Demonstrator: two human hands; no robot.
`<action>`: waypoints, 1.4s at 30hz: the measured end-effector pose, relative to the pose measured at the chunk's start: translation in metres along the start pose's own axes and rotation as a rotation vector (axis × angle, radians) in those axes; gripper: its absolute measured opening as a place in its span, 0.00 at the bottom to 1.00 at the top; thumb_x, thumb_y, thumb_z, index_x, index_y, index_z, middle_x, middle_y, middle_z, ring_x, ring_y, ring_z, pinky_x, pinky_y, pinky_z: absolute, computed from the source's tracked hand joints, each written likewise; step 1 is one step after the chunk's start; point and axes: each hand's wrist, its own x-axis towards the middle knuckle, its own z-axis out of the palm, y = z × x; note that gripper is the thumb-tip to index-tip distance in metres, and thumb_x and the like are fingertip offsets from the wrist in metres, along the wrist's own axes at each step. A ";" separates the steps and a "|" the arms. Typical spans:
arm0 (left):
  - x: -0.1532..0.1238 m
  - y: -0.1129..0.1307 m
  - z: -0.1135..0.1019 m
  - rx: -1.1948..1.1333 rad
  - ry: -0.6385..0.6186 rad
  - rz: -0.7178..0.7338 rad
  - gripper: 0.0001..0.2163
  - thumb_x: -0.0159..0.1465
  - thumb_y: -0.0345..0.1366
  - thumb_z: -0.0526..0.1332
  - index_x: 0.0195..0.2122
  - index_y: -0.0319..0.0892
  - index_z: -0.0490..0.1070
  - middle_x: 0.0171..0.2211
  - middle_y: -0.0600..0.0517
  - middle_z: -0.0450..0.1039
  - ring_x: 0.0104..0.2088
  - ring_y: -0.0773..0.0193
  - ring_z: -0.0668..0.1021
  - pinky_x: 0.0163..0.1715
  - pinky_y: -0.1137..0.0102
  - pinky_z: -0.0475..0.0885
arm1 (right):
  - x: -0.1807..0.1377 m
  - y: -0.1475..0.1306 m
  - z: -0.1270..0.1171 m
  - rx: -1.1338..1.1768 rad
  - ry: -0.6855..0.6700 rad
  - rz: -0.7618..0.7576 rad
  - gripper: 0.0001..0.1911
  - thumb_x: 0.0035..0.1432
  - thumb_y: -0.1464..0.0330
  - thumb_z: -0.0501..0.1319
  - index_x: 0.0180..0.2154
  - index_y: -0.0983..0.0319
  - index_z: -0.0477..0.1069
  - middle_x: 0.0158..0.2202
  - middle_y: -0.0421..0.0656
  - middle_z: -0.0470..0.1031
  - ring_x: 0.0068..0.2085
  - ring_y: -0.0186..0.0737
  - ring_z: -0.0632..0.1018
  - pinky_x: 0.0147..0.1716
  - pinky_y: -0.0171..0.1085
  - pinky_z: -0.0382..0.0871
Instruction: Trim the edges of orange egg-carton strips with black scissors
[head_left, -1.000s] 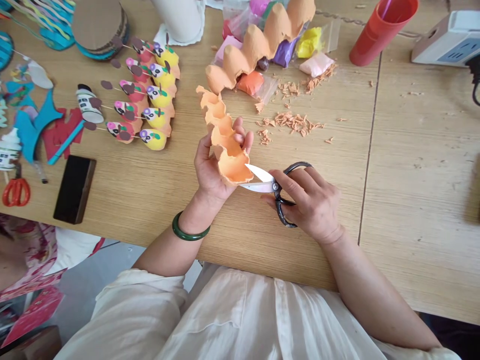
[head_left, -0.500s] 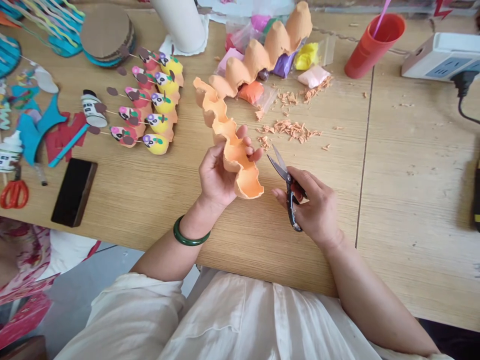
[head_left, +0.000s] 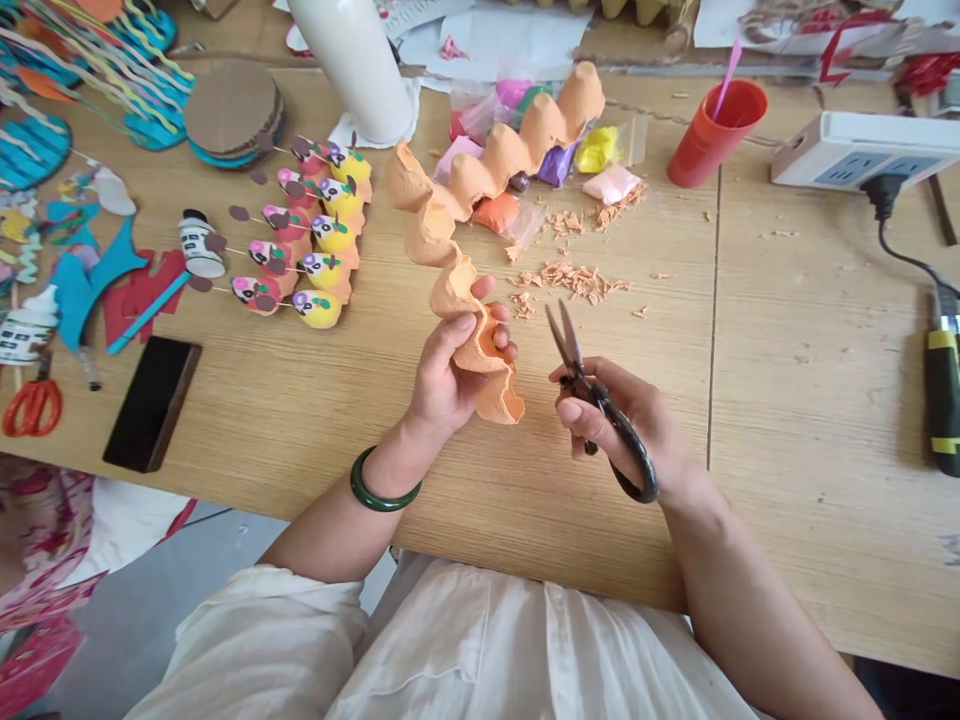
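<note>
My left hand is wrapped round the near end of an orange egg carton strip, a row of several joined cups with a ragged edge. The strip slants away from me, and its cups are turned partly on their side. My right hand holds black-handled scissors, blades slightly apart and pointing away from me. The scissors are apart from the strip, to its right. Beyond them lie orange trimmings on the table. A second orange egg carton strip stands bumps up behind the held one.
Painted egg cups with sticks stand left of my hands. A phone and orange-handled scissors lie at the left front. Bags of coloured clay lie behind the trimmings. A red cup and a power strip are at the back right.
My left hand has rolled the held strip, so its outer side now shows more than its hollows. My right hand has turned the scissors in its grip. The view has shifted slightly.
</note>
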 end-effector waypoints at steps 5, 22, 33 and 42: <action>-0.001 -0.003 0.001 0.055 0.043 0.063 0.14 0.59 0.43 0.72 0.44 0.46 0.77 0.39 0.53 0.75 0.31 0.69 0.75 0.38 0.71 0.79 | -0.008 -0.006 0.003 -0.028 -0.127 0.025 0.32 0.55 0.42 0.69 0.39 0.65 0.72 0.23 0.34 0.65 0.21 0.27 0.65 0.19 0.31 0.60; 0.001 -0.010 0.002 0.224 0.133 0.248 0.20 0.53 0.48 0.78 0.42 0.48 0.78 0.35 0.54 0.77 0.27 0.68 0.74 0.35 0.67 0.80 | -0.009 0.001 0.002 0.056 -0.238 0.216 0.34 0.60 0.37 0.59 0.27 0.62 0.65 0.23 0.36 0.63 0.19 0.26 0.65 0.15 0.29 0.60; -0.007 -0.008 0.008 0.260 0.170 0.262 0.15 0.57 0.41 0.75 0.44 0.49 0.76 0.36 0.56 0.76 0.31 0.68 0.76 0.42 0.65 0.81 | -0.008 0.000 0.003 0.049 -0.207 0.223 0.35 0.58 0.36 0.60 0.25 0.61 0.63 0.20 0.34 0.62 0.16 0.25 0.63 0.13 0.29 0.57; -0.008 -0.011 0.007 0.271 0.184 0.299 0.17 0.57 0.41 0.76 0.45 0.47 0.76 0.38 0.55 0.76 0.35 0.67 0.76 0.42 0.65 0.81 | -0.006 -0.005 0.006 -0.039 -0.147 0.198 0.33 0.56 0.38 0.64 0.25 0.61 0.65 0.19 0.33 0.59 0.15 0.25 0.60 0.13 0.31 0.51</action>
